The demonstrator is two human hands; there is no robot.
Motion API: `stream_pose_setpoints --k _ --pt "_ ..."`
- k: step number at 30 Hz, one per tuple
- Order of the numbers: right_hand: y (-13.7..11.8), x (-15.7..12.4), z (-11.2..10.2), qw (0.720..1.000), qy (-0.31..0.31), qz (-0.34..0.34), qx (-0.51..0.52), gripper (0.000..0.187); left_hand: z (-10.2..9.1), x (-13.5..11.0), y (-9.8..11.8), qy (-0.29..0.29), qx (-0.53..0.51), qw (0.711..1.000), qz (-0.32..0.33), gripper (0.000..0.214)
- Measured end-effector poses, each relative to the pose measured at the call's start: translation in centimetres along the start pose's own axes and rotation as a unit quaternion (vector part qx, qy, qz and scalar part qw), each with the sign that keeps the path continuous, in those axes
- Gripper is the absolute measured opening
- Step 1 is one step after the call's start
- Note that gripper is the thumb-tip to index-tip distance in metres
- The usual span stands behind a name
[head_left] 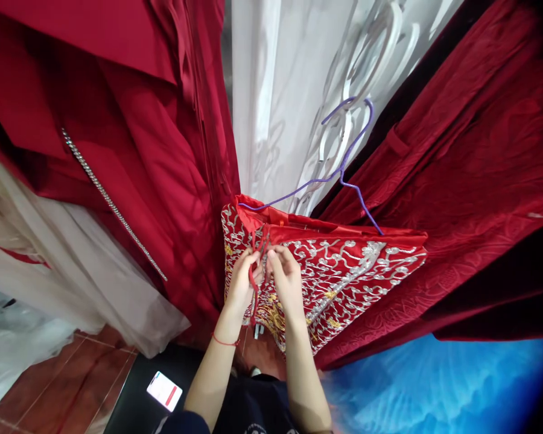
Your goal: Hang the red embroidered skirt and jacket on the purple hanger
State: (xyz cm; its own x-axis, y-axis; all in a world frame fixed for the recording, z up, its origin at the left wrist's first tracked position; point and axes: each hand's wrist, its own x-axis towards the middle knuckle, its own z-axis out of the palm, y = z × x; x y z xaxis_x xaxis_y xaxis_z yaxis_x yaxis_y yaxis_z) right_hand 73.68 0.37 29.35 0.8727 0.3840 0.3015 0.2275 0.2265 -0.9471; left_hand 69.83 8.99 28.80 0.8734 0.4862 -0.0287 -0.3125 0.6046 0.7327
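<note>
A red garment (344, 271) with silver and gold embroidery hangs in front of me on a purple wire hanger (314, 181). Its upper edge is smooth red satin. Both of my hands are at the left part of that edge, close together. My left hand (244, 277) is closed on a thin red cord (253, 280), part of which loops down below the fingers. Thumb and fingers of my right hand (286, 268) pinch at the same cord where it meets the garment. The exact grip at the fingertips is partly hidden.
Dark red dresses hang at left (163, 150) and right (470, 150). Behind the hanger is a white panel with carved loops (371, 54). A lit phone (164, 390) lies on a black surface (138, 416) at lower left. Blue fabric (434, 392) spreads at lower right.
</note>
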Motion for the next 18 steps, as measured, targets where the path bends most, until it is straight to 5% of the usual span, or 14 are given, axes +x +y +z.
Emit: stream_pose_setpoints --k 4,11,18 --pt "0.7 1.6 0.2 0.998 -0.012 -0.01 0.068 0.013 -0.7 -0.3 0.0 -0.042 0.014 0.998 -0.043 0.036" --pt "0.9 1.3 -1.9 0.954 -0.16 -0.185 -0.173 0.028 -1.8 -0.5 0.1 -0.021 0.072 0.996 -0.057 0.032" --pt "1.1 0.9 -3.4 0.926 -0.046 -0.229 -0.296 0.021 -3.7 -1.3 1.4 -0.074 0.196 0.976 -0.064 0.038"
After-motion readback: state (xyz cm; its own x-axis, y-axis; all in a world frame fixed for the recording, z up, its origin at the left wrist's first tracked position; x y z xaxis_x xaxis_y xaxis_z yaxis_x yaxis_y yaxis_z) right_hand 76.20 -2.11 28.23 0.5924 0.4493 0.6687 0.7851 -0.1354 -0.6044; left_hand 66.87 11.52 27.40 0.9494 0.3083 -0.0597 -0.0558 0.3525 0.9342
